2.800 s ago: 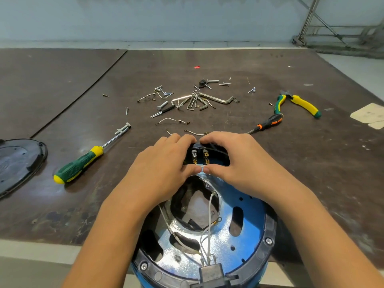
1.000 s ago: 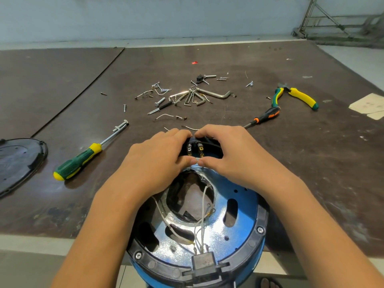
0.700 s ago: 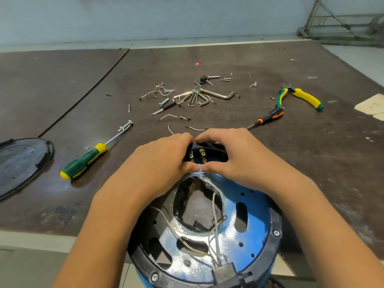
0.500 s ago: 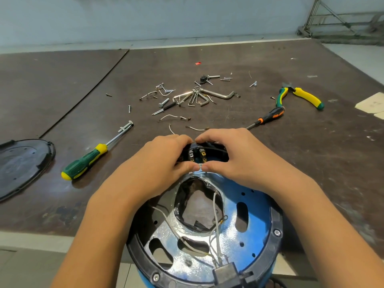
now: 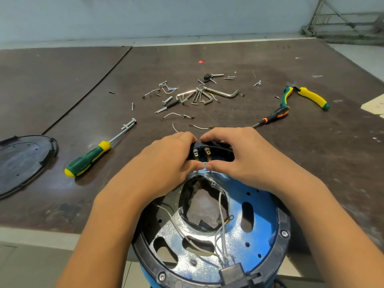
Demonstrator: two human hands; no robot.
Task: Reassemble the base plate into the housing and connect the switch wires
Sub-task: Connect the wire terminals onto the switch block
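Observation:
A round blue housing (image 5: 268, 213) with a black rim lies upside down at the table's near edge. A shiny slotted base plate (image 5: 209, 265) sits inside it, and white wires (image 5: 220, 206) run across its central hole. At the far rim sits the switch (image 5: 202, 153), showing two metal terminals. My left hand (image 5: 166, 161) and my right hand (image 5: 239, 156) curl round the switch from either side. Both thumbs pinch a small white wire end (image 5: 204, 165) just below the terminals.
A green and yellow screwdriver (image 5: 91, 159) lies to the left, beside a black oval cover (image 5: 22, 161). Loose screws, hex keys (image 5: 207, 95) and wire bits are scattered beyond my hands. A small orange screwdriver (image 5: 272, 117) and yellow pliers (image 5: 305, 96) lie to the right.
Both hands have stayed on the switch with thumbs pinched together. Only my head has shifted a little, so the view has moved slightly.

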